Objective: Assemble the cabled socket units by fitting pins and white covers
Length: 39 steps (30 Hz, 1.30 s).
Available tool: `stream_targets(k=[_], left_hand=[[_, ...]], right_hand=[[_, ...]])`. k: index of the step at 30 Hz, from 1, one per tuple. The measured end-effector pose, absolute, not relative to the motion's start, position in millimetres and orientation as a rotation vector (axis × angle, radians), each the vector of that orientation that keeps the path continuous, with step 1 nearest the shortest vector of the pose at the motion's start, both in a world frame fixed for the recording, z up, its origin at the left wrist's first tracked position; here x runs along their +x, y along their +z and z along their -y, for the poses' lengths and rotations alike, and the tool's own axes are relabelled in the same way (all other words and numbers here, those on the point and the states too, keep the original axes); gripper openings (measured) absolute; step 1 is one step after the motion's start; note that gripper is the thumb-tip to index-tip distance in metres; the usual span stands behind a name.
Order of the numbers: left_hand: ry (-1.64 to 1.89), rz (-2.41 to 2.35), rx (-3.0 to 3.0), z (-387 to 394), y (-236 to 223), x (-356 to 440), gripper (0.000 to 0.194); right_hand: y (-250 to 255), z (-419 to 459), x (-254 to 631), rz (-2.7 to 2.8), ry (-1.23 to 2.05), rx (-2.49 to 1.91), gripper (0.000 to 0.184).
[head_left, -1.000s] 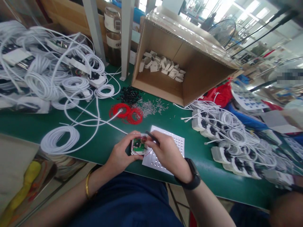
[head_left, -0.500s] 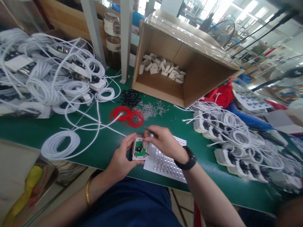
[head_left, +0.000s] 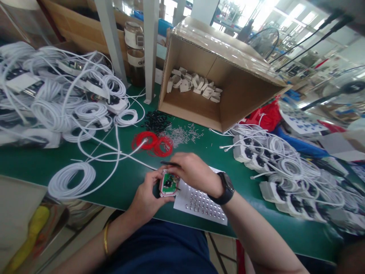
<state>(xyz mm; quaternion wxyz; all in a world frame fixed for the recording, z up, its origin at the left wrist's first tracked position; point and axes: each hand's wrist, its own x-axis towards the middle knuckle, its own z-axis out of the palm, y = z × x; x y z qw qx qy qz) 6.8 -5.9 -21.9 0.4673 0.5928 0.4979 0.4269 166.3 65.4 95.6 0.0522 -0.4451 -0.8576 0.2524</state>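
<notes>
"While our left fingers (head_left: 153, 176) curl round the white housing (head_left: 168, 195), why there?"

"Probably to steady it, just by the dotted sheet (head_left: 203, 203); our right fingers (head_left: 176, 172) grip a dark tool (head_left: 168, 163) near its far edge."

Dark tool (head_left: 170, 164) now farther left

On the bottle's (head_left: 135, 51) pale band (head_left: 133, 59) I make out "dr"; the following letters I can't read.
</notes>
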Motion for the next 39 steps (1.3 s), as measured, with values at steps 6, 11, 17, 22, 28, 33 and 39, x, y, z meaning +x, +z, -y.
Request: stream_targets(k=[6,11,17,22,28,33,39], left_hand=[[1.014,-1.264,1.455,6.2,-21.0,7.0,0.056],[1.11,-1.16,1.607,4.9,-16.6,4.9,0.073],[1.135,-1.11,1.716,4.0,-12.4,2.1,0.062],[1.122,-1.116,1.656,4.9,-15.2,2.1,0.06],[1.124,-1.123,1.692,9.6,-10.4,2.7,0.06],[1.095,-1.163,1.447,5.9,19.3,0.0,0.041],[0.958,-1.291,1.31,-10.8,36.2,-1.8,0.027]], right_hand=[[96.7,-71.9,160.3,2.604,0.771,-1.479,0.008],[94.0,-81.4,163.0,2.526,0.861,-1.575,0.028],[87.5,-70.3,181.3,2.339,1.058,-1.472,0.006],[61.0,-35.0,191.4,1.878,1.427,-1.461,0.025],[44.1,3.3,177.3,1.149,1.884,-1.392,0.031],[46.5,12.6,172.9,1.302,1.634,-1.442,0.023],[40.6,17.4,172.0,1.411,1.541,-1.454,0.02]])
